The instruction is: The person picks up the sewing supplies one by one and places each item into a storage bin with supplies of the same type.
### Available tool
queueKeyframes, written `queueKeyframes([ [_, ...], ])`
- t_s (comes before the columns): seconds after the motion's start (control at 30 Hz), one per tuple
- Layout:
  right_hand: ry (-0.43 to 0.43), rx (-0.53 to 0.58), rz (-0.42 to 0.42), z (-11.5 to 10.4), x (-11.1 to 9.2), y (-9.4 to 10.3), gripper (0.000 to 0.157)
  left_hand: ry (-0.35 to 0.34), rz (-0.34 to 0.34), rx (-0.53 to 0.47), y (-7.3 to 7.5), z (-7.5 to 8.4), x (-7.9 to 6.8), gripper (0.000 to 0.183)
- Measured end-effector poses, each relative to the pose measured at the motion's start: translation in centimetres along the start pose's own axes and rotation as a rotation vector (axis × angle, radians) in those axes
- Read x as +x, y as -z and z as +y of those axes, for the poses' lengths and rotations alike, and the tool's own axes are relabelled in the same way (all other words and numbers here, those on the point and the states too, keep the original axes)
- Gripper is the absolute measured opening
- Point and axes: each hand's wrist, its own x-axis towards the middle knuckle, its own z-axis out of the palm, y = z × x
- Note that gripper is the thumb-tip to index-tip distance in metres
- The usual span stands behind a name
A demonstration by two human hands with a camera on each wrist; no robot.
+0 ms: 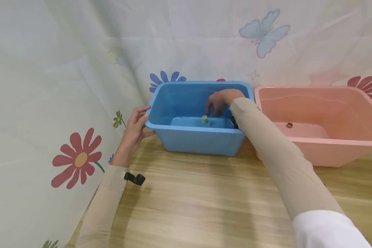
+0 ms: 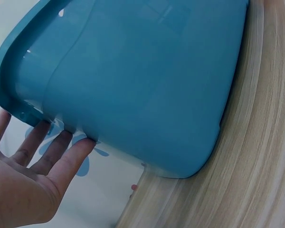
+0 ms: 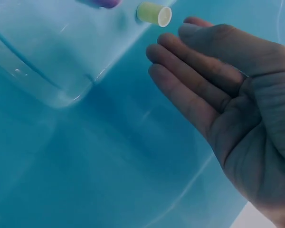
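Note:
My left hand holds the left rim of a blue plastic bin. In the left wrist view, the fingers of that hand touch the bin's outer wall just under the lip. My right hand reaches down inside the bin, its fingers pointing at the floor. A small yellow-green cylinder with a pale end stands on the bin floor by the fingertips. The right wrist view shows the right hand holding nothing, a small gap from the cylinder. Part of a purple object appears at the top edge.
To the right stands a pink bin, close beside the blue one, with a small brown ring on its floor. Both bins sit on a wood-grain table. A floral curtain hangs behind and to the left.

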Motion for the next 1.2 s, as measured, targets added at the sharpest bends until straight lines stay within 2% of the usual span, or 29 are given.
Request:
queueKeyframes([
  [0.13,0.061,-0.091,0.061,0.0,-0.3,0.2,0.037,-0.006,0.003,0.014,-0.2,-0.2,0.1,0.043],
  [0.23,0.161,-0.196,0.125,-0.4,-1.0,0.9,0.034,-0.010,0.006,0.028,-0.3,-0.2,0.3,0.043],
  [0.3,0.226,-0.229,0.166,-0.6,-1.9,1.7,0.032,-0.010,0.007,0.027,-0.3,-0.3,0.4,0.043],
  [0.4,0.332,-0.226,0.229,-0.8,-3.8,3.0,0.031,-0.009,0.007,0.028,-0.3,-0.3,0.5,0.043],
  [0.5,0.394,-0.208,0.299,-0.8,-6.2,3.9,0.031,-0.009,0.012,0.027,-0.3,-0.2,0.7,0.042],
  [0.67,0.422,-0.247,0.423,-0.2,-10.3,4.2,0.029,-0.009,0.009,0.030,-0.3,-0.2,0.9,0.041],
  [0.87,0.429,-0.240,0.575,0.6,-14.5,2.3,0.027,-0.012,0.020,0.028,-0.2,-0.2,0.9,0.042],
  [1.1,0.483,-0.302,0.776,1.4,-18.2,-2.0,0.022,0.000,0.025,0.024,-0.1,-0.1,0.7,0.040],
  [1.2,0.488,-0.315,0.816,1.6,-19.8,-3.7,0.023,-0.012,0.022,0.014,0.0,0.1,0.7,0.041],
])
